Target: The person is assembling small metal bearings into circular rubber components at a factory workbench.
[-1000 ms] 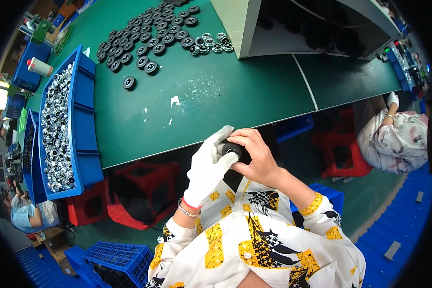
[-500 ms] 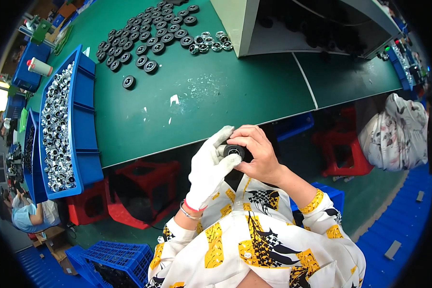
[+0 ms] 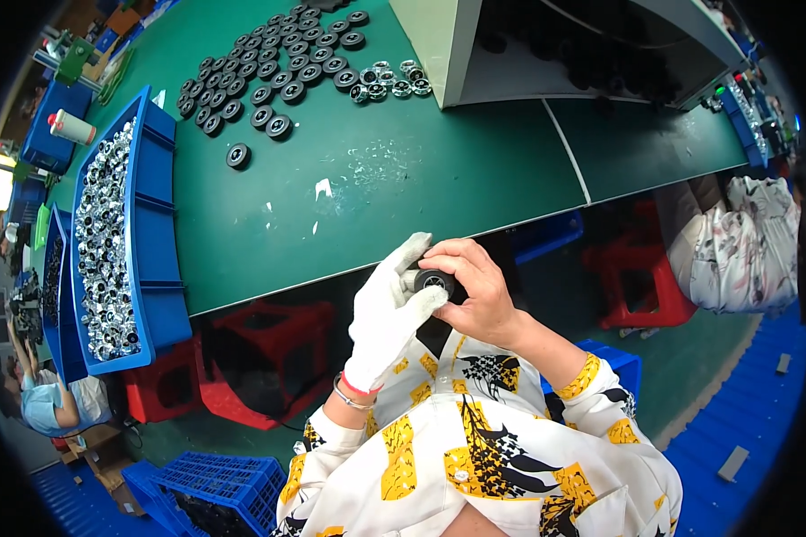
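Observation:
Just off the front edge of the green table, both my hands grip one small black wheel with a silvery spoked hub. My left hand, in a white glove, has its thumb on the wheel's face. Bare fingers of my right hand curl round the other side of the tyre, hiding part of it. Farther up the table lie many similar black wheels, one of them apart and nearest to me. Beside them sits a cluster of shiny chrome hubs.
A long blue bin full of chrome hubs stands on the left, near a white bottle. At the back right an open-fronted pale box rests on the green table. Red stools and blue crates are below. Other people sit left and right.
Both hands stay on the wheel and have barely shifted. At the left, another person's arm has come up.

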`<state>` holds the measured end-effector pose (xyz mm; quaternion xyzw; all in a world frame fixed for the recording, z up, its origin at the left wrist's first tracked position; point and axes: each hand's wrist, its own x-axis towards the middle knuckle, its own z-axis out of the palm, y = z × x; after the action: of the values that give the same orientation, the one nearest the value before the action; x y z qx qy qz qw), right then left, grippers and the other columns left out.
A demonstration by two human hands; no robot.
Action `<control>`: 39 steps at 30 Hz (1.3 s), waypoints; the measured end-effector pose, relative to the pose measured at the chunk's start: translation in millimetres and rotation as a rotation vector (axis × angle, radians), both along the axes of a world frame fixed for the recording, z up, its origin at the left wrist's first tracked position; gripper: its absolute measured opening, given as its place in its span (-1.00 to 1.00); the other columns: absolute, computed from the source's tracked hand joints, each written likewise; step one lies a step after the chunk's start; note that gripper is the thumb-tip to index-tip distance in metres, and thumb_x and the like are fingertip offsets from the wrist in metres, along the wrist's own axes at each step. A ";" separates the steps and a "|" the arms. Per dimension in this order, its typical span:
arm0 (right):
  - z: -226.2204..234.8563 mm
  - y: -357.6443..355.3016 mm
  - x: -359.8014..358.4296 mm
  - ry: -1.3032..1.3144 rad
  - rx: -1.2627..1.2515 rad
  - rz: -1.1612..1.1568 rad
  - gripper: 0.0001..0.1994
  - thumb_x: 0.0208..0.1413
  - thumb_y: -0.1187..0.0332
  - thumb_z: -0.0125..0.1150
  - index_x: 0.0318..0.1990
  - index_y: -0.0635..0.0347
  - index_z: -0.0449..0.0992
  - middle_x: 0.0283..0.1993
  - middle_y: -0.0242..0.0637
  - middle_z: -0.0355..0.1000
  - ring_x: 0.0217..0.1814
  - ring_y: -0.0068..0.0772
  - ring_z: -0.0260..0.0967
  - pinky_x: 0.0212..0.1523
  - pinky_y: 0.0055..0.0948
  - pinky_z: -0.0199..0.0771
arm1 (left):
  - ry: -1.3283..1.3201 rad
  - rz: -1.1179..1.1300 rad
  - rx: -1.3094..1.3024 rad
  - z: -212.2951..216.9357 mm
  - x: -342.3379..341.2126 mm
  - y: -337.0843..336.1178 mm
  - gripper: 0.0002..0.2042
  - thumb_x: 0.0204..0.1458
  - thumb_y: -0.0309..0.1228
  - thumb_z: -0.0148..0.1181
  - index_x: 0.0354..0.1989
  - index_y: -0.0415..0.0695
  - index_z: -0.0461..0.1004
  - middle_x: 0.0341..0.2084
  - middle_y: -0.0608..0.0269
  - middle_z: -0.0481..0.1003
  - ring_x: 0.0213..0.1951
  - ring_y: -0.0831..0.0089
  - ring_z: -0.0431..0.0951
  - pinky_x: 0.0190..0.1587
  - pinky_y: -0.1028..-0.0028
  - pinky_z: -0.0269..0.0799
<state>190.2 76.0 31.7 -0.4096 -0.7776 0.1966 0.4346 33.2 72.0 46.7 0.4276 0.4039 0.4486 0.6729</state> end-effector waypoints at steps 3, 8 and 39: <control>4.1 -0.4 -1.2 0.131 -0.160 -0.010 -0.49 -0.26 0.37 0.49 -0.08 0.21 0.44 -0.05 -0.20 0.32 -0.04 -0.19 0.36 -0.04 -0.35 0.41 | -0.074 0.047 -0.127 -1.1 0.2 0.4 -0.50 0.06 -0.56 0.13 0.22 -0.35 0.21 0.04 0.06 0.39 -0.10 0.52 0.46 -0.12 0.57 0.44; 5.2 -1.0 -1.6 0.189 -0.296 0.002 -0.46 -0.26 0.38 0.50 -0.04 0.25 0.44 -0.03 -0.19 0.33 0.01 -0.24 0.33 0.01 -0.37 0.36 | -0.337 0.138 -0.312 -7.7 -4.3 2.0 -0.58 0.10 -0.46 0.08 0.13 -0.38 0.29 -0.05 0.07 0.44 -0.17 0.47 0.51 -0.22 0.56 0.49; 13.1 30.9 -9.3 1.136 -1.020 0.225 -0.54 0.14 0.43 0.15 0.17 0.36 0.24 0.12 -0.07 0.32 0.06 -0.35 0.37 -0.11 -0.52 0.48 | -0.225 0.279 -0.059 8.8 -36.0 7.6 -0.52 0.13 -0.41 0.10 0.16 -0.45 0.21 -0.11 -0.07 0.48 -0.20 0.33 0.57 -0.16 0.42 0.55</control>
<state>180.9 106.9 44.8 -0.3139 -0.2856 0.7538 0.5018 -2.9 79.6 55.5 0.2947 0.3946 0.5704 0.6573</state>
